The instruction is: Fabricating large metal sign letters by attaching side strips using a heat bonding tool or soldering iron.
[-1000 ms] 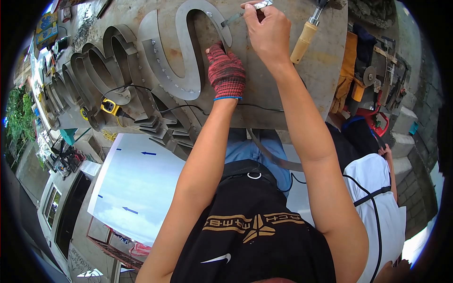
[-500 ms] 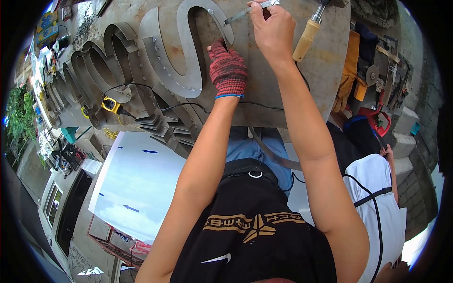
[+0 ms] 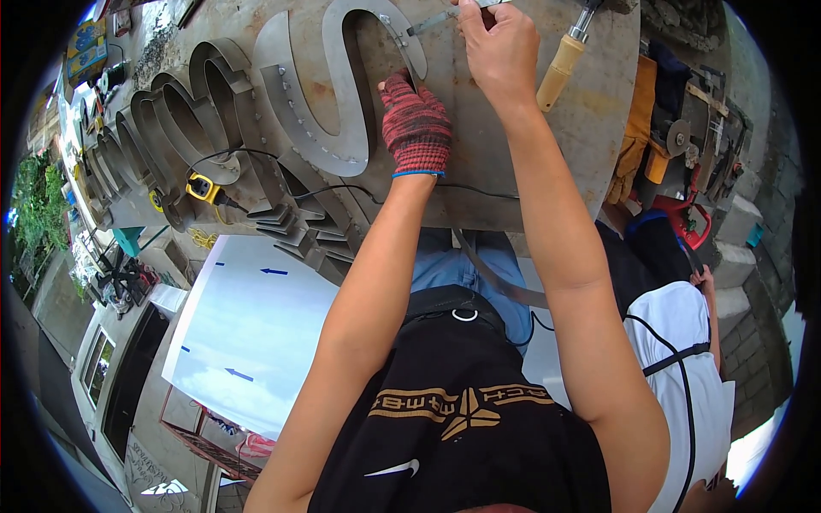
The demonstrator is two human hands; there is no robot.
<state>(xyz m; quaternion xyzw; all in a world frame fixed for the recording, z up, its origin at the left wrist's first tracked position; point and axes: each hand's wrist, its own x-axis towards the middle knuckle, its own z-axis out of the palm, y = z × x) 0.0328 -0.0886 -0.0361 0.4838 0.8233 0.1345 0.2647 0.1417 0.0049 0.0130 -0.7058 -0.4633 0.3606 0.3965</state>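
Note:
A large S-shaped sheet-metal letter (image 3: 351,107) lies on the metal worktable, with small bright spots along its edges. My left hand (image 3: 416,124), in a red-and-black knit glove, is closed at the letter's upper right end, pinching a thin metal strip (image 3: 415,75) against its edge. Bare, my right hand (image 3: 503,53) grips a slim grey tool (image 3: 434,23) whose tip touches or hovers over the letter's upper curve. Its exact kind I cannot tell, as fingers cover much of it. Just right of that hand lies a wooden-handled tool (image 3: 560,73) with a metal shaft.
Several bent metal letter forms (image 3: 171,115) stand on the left, near a yellow tape measure (image 3: 203,188). A black cord (image 3: 342,186) crosses the worktable (image 3: 479,154). A curved metal strip (image 3: 500,286) hangs by my waist. Another person (image 3: 671,325) is at the right, below an angle grinder (image 3: 667,150).
My right hand has shifted slightly right. The tool's tip stays by the letter's upper curve, and my left hand keeps its hold.

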